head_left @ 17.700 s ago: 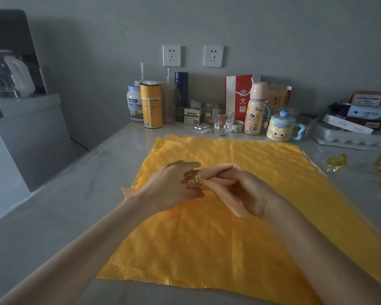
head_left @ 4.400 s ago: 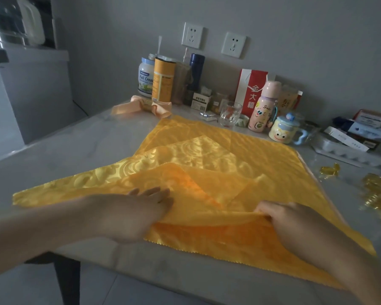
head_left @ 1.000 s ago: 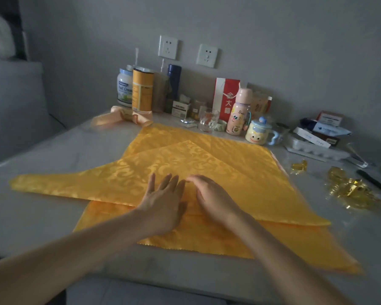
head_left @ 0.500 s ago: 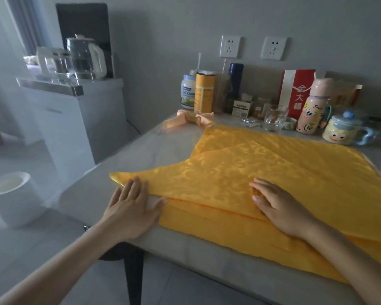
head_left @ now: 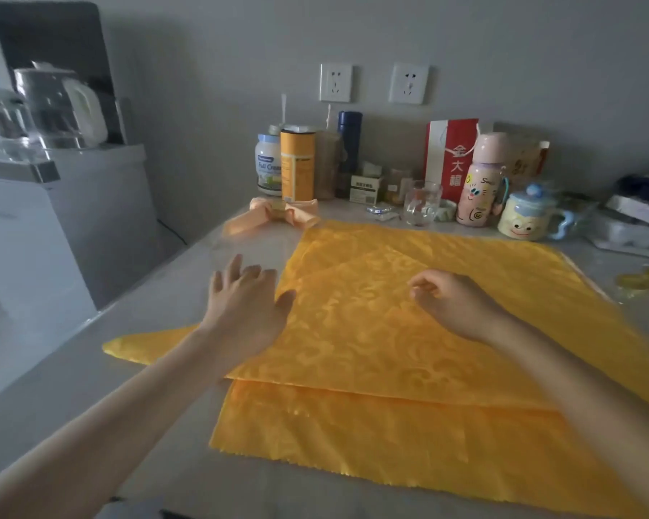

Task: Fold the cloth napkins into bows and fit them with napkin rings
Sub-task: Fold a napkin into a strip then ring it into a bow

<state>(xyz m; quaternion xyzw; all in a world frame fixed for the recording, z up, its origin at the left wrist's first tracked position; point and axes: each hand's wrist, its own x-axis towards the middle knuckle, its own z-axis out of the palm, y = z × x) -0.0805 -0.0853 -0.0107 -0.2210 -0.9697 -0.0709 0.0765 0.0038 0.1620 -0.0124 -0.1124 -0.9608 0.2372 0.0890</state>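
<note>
A yellow patterned napkin (head_left: 371, 342), folded into a triangle, lies on top of another flat yellow napkin (head_left: 353, 436) on the grey table (head_left: 90, 387). My left hand (head_left: 246, 309) hovers with straight fingers at the triangle's left edge, thumb by the cloth. My right hand (head_left: 454, 303) is over the middle of the triangle, fingers loosely curled and holding nothing. A finished peach bow with a ring (head_left: 274, 217) sits at the far left of the table. A gold napkin ring (head_left: 635, 280) lies at the right edge.
Along the wall stand jars (head_left: 268, 164), a yellow canister (head_left: 297, 164), a blue flask (head_left: 349, 144), a glass (head_left: 422, 204), a red bag (head_left: 450, 155), a pink bottle (head_left: 478, 181) and a face mug (head_left: 527, 215). A white cabinet with kettles (head_left: 53, 106) stands left of the table.
Both hands have lifted from smoothing the folded edge and moved up over the triangle. My right hand's fingers have curled. The view has shifted right.
</note>
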